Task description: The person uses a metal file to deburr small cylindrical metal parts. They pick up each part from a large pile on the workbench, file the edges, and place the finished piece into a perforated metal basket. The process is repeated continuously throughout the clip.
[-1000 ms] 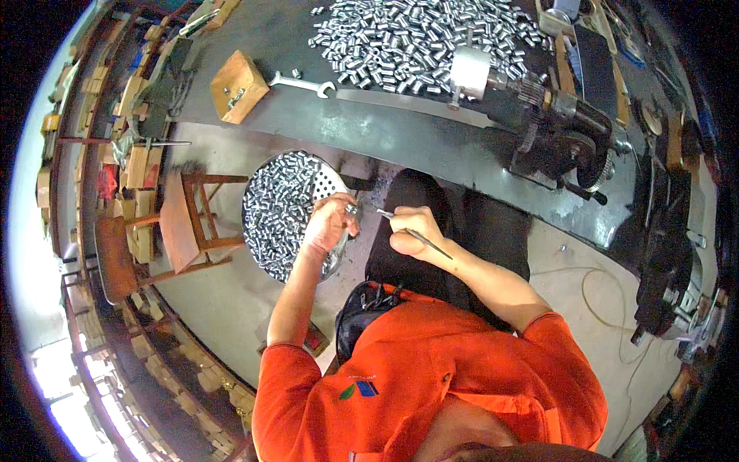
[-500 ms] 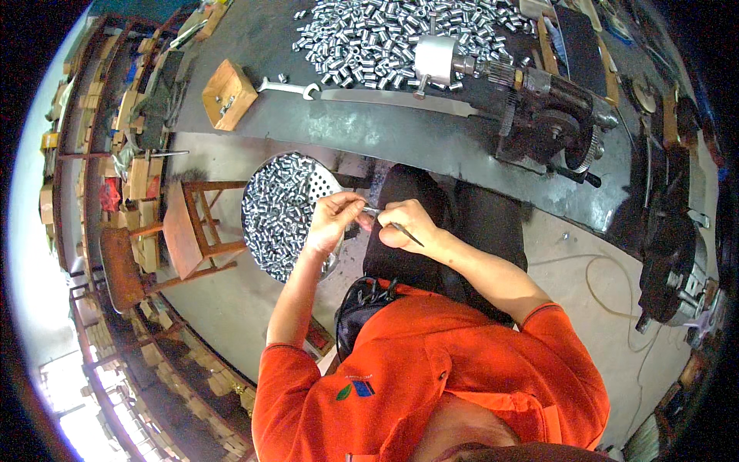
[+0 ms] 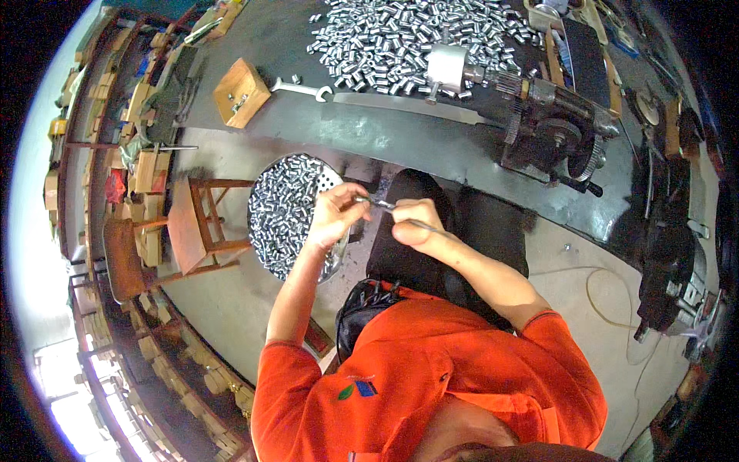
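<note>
My left hand (image 3: 336,214) pinches a small silver metal sleeve (image 3: 362,199) above my lap. My right hand (image 3: 413,222) grips a thin metal rod (image 3: 427,225) whose tip meets the sleeve at the left hand's fingers. Just left of my hands, a round perforated pan (image 3: 289,215) holds several of the same shiny sleeves. A large heap of sleeves (image 3: 400,42) lies on the dark workbench (image 3: 308,123) ahead of me.
A dark machine with a silver chuck (image 3: 448,65) and gears (image 3: 566,138) stands on the bench. A wooden block (image 3: 240,92) and a spanner (image 3: 302,88) lie at the bench's left. A wooden stool (image 3: 188,227) stands beside the pan. Shelves line the left side.
Both hands have stayed together over my lap while the view shifted; the left hand's fingers have closed onto the sleeve at the rod's tip.
</note>
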`<state>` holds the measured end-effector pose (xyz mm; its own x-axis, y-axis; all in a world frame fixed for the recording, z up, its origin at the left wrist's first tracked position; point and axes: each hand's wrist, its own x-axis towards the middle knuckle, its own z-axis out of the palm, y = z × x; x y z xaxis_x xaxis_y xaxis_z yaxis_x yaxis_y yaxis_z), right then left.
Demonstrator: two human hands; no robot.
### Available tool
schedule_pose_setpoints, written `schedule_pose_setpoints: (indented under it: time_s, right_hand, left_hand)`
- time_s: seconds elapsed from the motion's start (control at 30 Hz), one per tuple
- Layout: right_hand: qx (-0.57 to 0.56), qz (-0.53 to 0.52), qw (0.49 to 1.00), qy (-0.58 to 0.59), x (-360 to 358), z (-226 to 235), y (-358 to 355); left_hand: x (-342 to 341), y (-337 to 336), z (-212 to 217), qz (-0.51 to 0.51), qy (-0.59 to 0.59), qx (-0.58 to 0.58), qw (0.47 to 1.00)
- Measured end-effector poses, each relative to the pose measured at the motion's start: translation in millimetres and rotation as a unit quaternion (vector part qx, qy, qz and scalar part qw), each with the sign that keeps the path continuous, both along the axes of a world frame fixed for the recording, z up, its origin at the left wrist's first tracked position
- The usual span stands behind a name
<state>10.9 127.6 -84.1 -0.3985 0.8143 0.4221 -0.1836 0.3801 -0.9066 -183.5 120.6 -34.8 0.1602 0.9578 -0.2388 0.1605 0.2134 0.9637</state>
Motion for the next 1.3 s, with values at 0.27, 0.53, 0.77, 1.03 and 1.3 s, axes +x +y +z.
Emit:
schedule_pose_setpoints:
  time_s: [0.27,0.53,0.77,1.03,1.3]
  right_hand:
    - [-0.008,0.005,0.997,0.075,2,-1,3]
    - [-0.037,0.029,0.997,0.068,5,-1,7]
    - [-0.065,0.061,0.996,0.014,4,-3,7]
    - [0.171,-0.002,0.982,-0.077,-1,-3,5]
    - [0.218,-0.056,0.973,-0.050,9,0,7]
  left_hand:
    - [-26,1,-23,0.004,0.458,0.253,0.852]
    - [-21,2,-22,-0.022,0.477,0.219,0.851]
    - [-11,-3,-22,-0.054,0.451,0.221,0.863]
    - [15,1,-27,-0.060,0.407,0.252,0.876]
    - [-14,79,36,0.002,0.457,0.292,0.840]
